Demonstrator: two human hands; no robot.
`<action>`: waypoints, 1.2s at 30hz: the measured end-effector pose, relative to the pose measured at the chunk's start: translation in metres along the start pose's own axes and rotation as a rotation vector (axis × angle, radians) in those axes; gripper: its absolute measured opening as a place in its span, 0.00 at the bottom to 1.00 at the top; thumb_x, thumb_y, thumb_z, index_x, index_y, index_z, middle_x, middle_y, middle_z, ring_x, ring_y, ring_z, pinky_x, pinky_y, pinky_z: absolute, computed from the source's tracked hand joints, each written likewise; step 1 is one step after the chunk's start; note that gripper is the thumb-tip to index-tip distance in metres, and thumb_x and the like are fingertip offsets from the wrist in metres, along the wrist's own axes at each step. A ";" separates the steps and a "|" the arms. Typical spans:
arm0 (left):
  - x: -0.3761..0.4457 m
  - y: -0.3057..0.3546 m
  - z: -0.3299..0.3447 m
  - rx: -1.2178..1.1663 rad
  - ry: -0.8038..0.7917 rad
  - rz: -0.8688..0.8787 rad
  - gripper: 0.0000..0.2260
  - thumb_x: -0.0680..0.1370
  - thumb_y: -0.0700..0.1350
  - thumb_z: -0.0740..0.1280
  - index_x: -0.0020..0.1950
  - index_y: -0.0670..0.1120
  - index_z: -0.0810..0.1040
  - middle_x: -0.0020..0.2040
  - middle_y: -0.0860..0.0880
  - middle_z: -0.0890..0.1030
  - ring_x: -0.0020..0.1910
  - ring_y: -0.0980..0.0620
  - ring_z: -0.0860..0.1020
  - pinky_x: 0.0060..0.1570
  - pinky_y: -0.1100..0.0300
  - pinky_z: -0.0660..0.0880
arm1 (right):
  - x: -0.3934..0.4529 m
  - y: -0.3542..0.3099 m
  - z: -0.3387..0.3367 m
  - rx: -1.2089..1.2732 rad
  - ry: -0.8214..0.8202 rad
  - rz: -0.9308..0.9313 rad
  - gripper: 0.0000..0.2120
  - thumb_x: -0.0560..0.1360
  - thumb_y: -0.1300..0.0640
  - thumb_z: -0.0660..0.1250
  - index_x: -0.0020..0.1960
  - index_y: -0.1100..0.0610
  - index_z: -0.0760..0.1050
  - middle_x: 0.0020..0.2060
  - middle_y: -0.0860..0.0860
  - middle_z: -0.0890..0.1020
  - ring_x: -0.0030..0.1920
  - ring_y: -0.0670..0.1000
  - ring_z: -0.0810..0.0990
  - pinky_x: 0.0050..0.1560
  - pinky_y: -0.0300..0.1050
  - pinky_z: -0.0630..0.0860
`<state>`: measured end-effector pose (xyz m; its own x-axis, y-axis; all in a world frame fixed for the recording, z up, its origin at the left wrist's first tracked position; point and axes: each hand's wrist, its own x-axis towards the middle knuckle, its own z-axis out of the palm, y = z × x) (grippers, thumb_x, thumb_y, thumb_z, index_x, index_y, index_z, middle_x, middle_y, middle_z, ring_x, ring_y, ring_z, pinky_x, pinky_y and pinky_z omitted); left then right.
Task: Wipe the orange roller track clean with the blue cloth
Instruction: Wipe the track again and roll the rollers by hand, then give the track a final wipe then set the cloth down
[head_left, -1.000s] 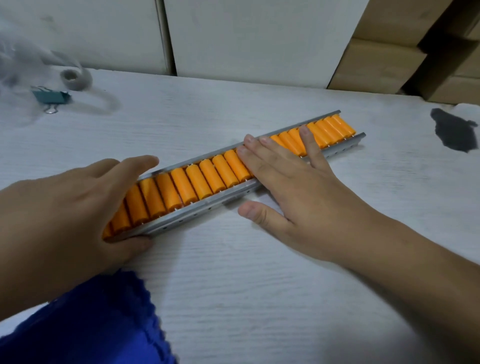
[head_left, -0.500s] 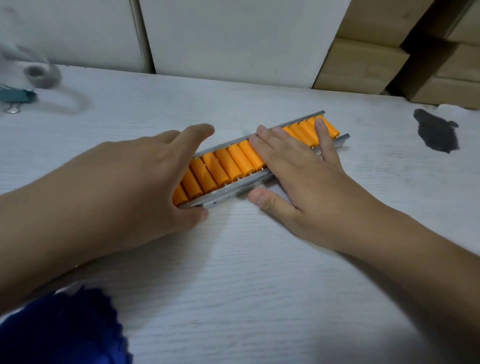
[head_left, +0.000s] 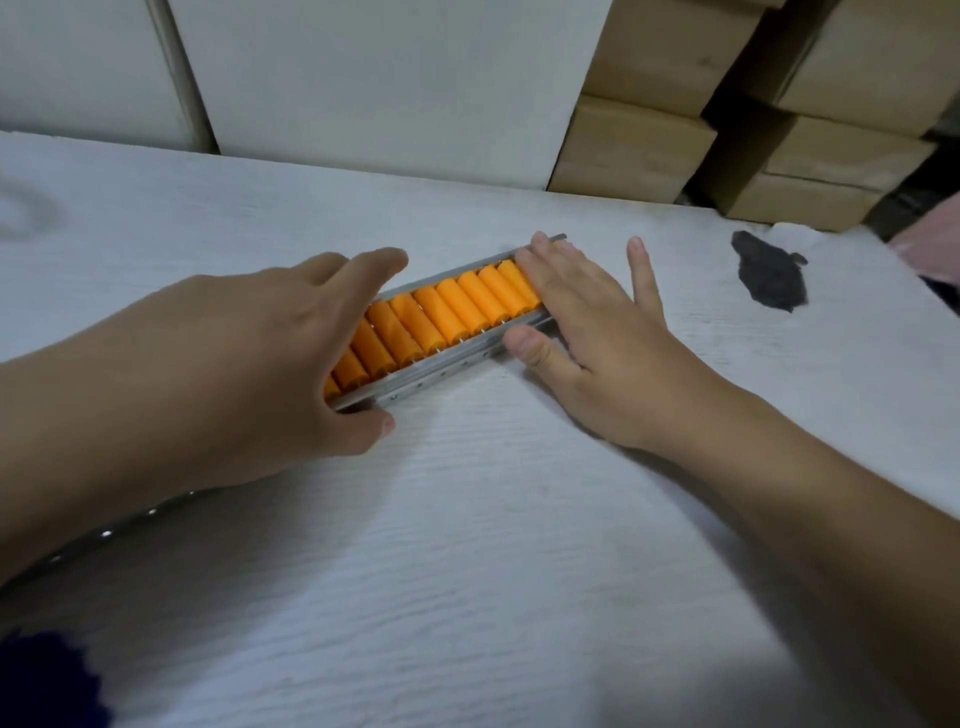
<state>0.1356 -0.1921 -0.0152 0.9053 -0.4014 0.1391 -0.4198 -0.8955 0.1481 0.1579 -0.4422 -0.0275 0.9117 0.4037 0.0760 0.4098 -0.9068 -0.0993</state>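
Note:
The orange roller track (head_left: 457, 312), orange rollers in a grey metal rail, lies slanted on the white table (head_left: 493, 545). My left hand (head_left: 260, 364) covers its near-left part, fingers over the far rail and thumb on the near rail. My right hand (head_left: 597, 343) lies flat over the far-right end, with the thumb pressed against the near rail. Only the rollers between the hands show. A corner of the blue cloth (head_left: 41, 680) lies at the bottom left, apart from both hands.
A black patch (head_left: 769, 275) marks the table at the right. Stacked cardboard boxes (head_left: 634, 145) and white panels (head_left: 389, 78) stand along the far edge. A dark strip with shiny dots (head_left: 104, 532) shows under my left forearm.
My left hand has slid right along the track, and my right hand has moved to its far-right end. Fewer rollers show between them. The cloth sits lower left in view.

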 end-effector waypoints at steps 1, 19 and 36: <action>-0.001 -0.001 0.001 0.008 0.003 0.008 0.42 0.59 0.70 0.57 0.71 0.59 0.51 0.60 0.53 0.76 0.51 0.45 0.79 0.38 0.50 0.75 | 0.000 0.005 0.000 -0.006 0.001 0.017 0.38 0.73 0.32 0.37 0.77 0.51 0.47 0.78 0.49 0.50 0.76 0.45 0.45 0.71 0.56 0.28; -0.082 -0.022 -0.039 -0.007 -0.159 -0.077 0.44 0.65 0.66 0.65 0.75 0.60 0.47 0.73 0.55 0.61 0.66 0.52 0.67 0.61 0.60 0.63 | -0.117 -0.212 -0.003 0.239 -0.193 -0.475 0.29 0.79 0.43 0.50 0.76 0.52 0.51 0.77 0.49 0.56 0.76 0.50 0.53 0.75 0.50 0.47; -0.157 -0.056 -0.052 -0.024 -0.043 -0.196 0.47 0.59 0.71 0.57 0.75 0.55 0.56 0.67 0.49 0.73 0.62 0.47 0.70 0.65 0.54 0.62 | -0.085 -0.152 -0.031 1.042 0.281 0.510 0.19 0.80 0.48 0.57 0.40 0.62 0.72 0.34 0.51 0.75 0.34 0.48 0.71 0.36 0.46 0.66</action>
<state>0.0134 -0.0685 0.0060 0.9717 -0.2278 0.0633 -0.2358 -0.9526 0.1921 0.0168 -0.3425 0.0120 0.9911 -0.1331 -0.0040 -0.0530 -0.3672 -0.9286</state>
